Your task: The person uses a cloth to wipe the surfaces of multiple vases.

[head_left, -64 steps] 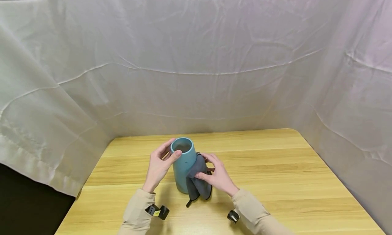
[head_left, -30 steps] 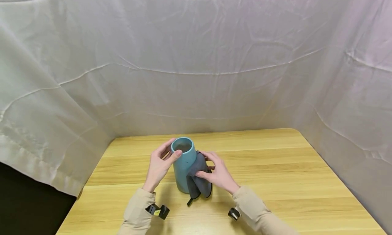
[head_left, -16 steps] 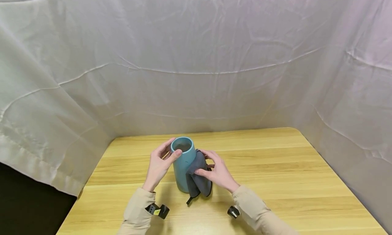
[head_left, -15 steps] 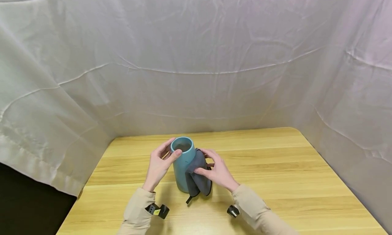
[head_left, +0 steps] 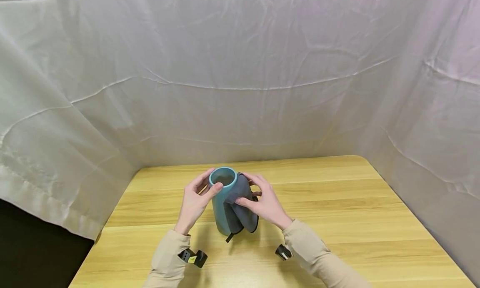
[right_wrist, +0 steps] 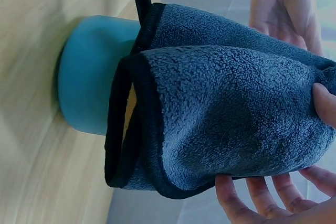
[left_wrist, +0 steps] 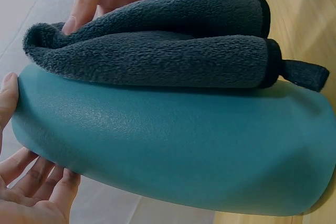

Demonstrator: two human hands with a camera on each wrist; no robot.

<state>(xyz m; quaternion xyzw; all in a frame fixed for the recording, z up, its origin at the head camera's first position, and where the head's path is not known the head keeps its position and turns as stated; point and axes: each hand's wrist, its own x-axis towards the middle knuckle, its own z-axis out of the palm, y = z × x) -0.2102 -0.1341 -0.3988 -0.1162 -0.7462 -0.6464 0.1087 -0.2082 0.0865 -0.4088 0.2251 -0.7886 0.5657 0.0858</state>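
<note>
A teal vase (head_left: 222,204) stands upright on the wooden table (head_left: 337,204). My left hand (head_left: 195,200) grips its rim, thumb on the near edge and fingers behind. My right hand (head_left: 262,202) holds a folded dark grey cloth (head_left: 240,206) and presses it against the vase's right side near the top. In the left wrist view the cloth (left_wrist: 157,40) lies along the teal vase (left_wrist: 173,150). The right wrist view shows the cloth (right_wrist: 226,124) bunched in my fingers (right_wrist: 262,203) over the vase (right_wrist: 89,77). A black loop tag (head_left: 228,238) hangs from the cloth's lower end.
White fabric sheets (head_left: 240,79) wall the table at the back and both sides. A dark gap (head_left: 33,254) lies beyond the table's left edge. Bare tabletop stretches to the right of my hands.
My right hand has slid the cloth up the vase's side, from the lower body toward the rim. The left hand and the vase have stayed put.
</note>
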